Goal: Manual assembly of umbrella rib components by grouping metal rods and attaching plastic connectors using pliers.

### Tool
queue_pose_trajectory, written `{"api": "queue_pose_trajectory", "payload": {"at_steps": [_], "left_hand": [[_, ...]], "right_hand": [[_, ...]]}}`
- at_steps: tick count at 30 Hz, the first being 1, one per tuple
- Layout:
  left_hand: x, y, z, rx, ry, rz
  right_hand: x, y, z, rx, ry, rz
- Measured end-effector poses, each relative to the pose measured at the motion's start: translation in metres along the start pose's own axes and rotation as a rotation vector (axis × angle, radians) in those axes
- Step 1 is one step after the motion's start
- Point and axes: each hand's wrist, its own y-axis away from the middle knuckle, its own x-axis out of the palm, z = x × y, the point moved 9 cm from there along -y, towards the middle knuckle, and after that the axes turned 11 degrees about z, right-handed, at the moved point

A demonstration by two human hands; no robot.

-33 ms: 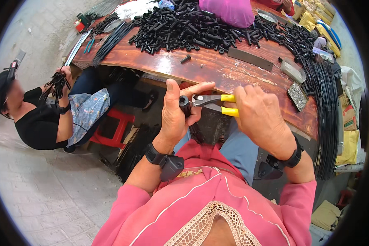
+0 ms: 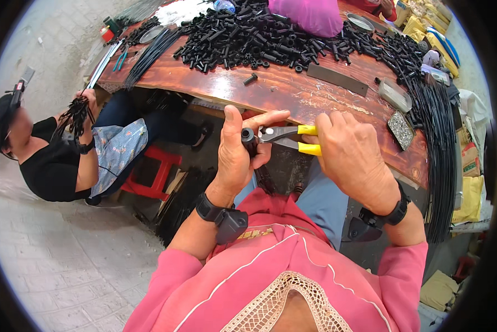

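A short black tube-shaped part with a round flanged end is held in my left hand, the thumb raised beside it and the index finger stretched out behind. My right hand is wrapped round the yellow handles of cutting pliers. Their jaws are right at the side of the black part, and I cannot tell whether they grip anything there. Below my left hand hangs a bunch of dark strands, partly hidden by it. Both hands are just in front of the table's near edge.
On the wooden table lie a heap of black parts, a flat metal bar, a block-shaped container and a tray of small bits. Long black strands hang off its right end. A co-worker sits left near a red stool.
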Motion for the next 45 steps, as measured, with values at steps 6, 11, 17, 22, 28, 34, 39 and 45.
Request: {"api": "queue_pose_trajectory", "payload": {"at_steps": [6,11,17,22,28,34,39,45], "left_hand": [[-0.007,-0.002,-0.005,0.067,-0.083,-0.137],[-0.044,0.005,-0.059,0.270,0.020,-0.304],[-0.162,0.073,-0.202,0.604,-0.005,-0.043],[-0.196,0.148,-0.234,0.550,-0.158,-0.141],[-0.206,0.172,-0.159,0.264,-0.553,-0.740],[-0.275,0.205,-0.015,-0.204,-0.602,-0.878],[-0.311,0.229,0.100,-0.541,-0.574,-0.776],[-0.339,0.252,0.164,-0.708,-0.519,-0.767]], "right_hand": [[-0.006,-0.007,0.008,0.029,0.144,-0.076],[0.027,-0.005,-0.037,0.208,-0.217,-0.081],[0.093,0.050,-0.175,0.717,-0.206,0.283],[0.114,0.041,-0.203,0.675,-0.097,0.213],[0.092,0.043,-0.191,0.506,0.040,-0.055],[0.094,0.034,-0.148,0.375,-0.428,-0.230],[0.083,0.031,-0.104,0.252,-0.331,-0.164],[0.094,0.050,-0.107,0.325,-0.430,-0.082]]}}
